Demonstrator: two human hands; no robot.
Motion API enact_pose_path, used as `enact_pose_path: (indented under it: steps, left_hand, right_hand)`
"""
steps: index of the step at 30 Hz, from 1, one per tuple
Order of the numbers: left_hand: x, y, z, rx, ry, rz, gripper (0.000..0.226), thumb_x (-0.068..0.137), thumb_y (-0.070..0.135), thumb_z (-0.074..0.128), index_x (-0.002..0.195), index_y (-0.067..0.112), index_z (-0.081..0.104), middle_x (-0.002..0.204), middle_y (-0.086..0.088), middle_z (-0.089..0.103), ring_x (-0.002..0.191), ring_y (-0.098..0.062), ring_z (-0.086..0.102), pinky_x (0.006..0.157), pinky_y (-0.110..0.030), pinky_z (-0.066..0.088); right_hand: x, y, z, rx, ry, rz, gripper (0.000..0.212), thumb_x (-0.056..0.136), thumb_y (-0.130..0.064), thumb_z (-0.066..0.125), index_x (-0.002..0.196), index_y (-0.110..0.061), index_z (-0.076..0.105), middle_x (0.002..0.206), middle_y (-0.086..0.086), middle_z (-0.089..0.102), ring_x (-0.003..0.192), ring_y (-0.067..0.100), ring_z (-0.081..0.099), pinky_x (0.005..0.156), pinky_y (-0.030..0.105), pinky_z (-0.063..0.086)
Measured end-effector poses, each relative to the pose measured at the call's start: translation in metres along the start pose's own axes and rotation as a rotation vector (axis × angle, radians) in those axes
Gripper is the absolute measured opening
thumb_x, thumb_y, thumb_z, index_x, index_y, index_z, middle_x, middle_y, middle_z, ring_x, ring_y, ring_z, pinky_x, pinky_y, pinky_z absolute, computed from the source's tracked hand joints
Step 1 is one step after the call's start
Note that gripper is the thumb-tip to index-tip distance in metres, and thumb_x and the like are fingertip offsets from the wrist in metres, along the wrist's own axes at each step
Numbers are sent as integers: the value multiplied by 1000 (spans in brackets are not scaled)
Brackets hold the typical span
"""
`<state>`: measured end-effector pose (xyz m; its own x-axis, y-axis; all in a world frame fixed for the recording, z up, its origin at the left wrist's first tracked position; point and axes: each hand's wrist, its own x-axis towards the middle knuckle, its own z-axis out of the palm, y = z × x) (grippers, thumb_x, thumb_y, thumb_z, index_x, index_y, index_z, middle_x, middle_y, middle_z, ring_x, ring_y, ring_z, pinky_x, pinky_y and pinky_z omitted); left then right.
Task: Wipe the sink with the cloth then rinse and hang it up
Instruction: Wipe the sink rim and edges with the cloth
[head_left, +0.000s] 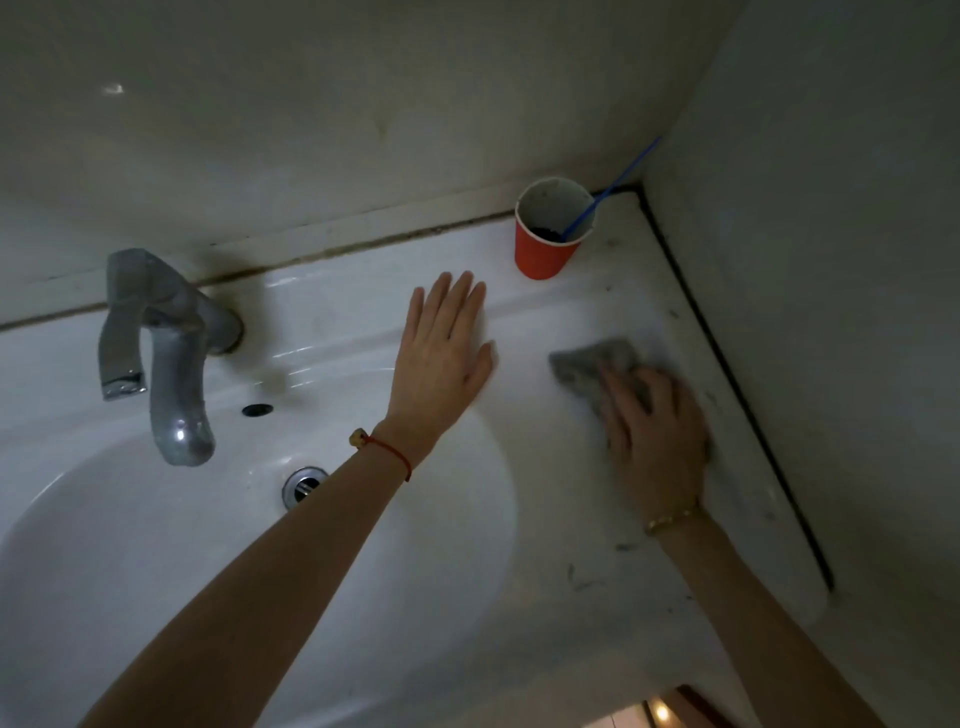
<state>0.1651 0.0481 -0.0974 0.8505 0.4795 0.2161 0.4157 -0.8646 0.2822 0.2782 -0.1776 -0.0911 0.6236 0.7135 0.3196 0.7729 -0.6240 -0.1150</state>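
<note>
No legible text, label, brand or number on any surface

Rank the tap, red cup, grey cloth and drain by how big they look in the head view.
1. tap
2. red cup
3. grey cloth, partly under the right hand, so unsure against the cup
4. drain
</note>
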Motion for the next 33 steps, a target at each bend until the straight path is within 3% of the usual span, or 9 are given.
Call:
enact_pose_path:
  steps: [4,9,12,17,20,24,27,30,33]
  left_hand:
    - [6,2,5,6,14,-26,58,103,38,41,153,13,29,161,-8,26,152,-26,15,126,-45,4]
    - [5,2,6,0,42,-19,57,101,33,45,152,11,32,160,-9,29,152,-27,17,126,-46,6]
    - [5,1,8,5,50,-13,57,101,33,45,152,11,32,160,-8,29,152,-26,17,126,-46,6]
    - [6,-1,10,11,57,-9,59,100,34,48,153,11,31,161,-8,28,152,-26,16,125,-48,9]
    - [5,-1,10,0,57,1,59,100,33,49,152,11,32,161,-8,29,152,-26,17,125,-49,10]
    - [5,-3,10,9,48,6,60,100,34,49,153,12,31,161,-8,28,152,-26,17,124,-49,12]
    - [5,-3,9,-9,39,5,61,99,34,49,153,12,31,161,-8,27,152,-26,16,125,-49,11]
    - [5,-2,7,-17,27,-1,62,99,37,49,153,11,30,161,-9,27,152,-26,16,125,-49,9]
    - [2,3,2,-41,37,20,61,101,38,46,153,10,30,161,-9,28,152,-26,15,124,-52,11]
  right_hand:
    - [86,14,7,-114,163,96,41,99,-39,44,135,-22,54,124,16,57,88,34,51,73,38,34]
    - [137,4,41,-208,93,-23,39,96,-35,50,132,-20,55,124,16,58,85,35,54,70,38,43]
    - [115,20,35,-319,110,-50,38,96,-34,52,133,-24,53,128,14,56,85,31,50,69,37,37]
    - [123,20,28,-247,55,93,37,96,-33,47,128,-18,57,125,20,55,93,38,52,72,40,37]
    - [149,9,31,-207,16,56,35,97,-34,48,124,-15,60,120,21,58,91,39,55,72,40,40]
    - [111,24,16,-235,-5,55,39,95,-34,51,130,-18,56,128,20,53,92,37,50,73,40,39]
    - [59,31,-1,-290,27,73,40,97,-36,47,133,-20,54,127,18,54,86,31,38,69,39,29]
    - [17,37,-15,-310,13,151,43,100,-39,42,138,-20,50,124,19,52,86,32,41,69,40,32]
    - [30,36,-11,-321,34,132,42,100,-38,43,135,-18,52,122,19,53,86,34,46,69,40,35]
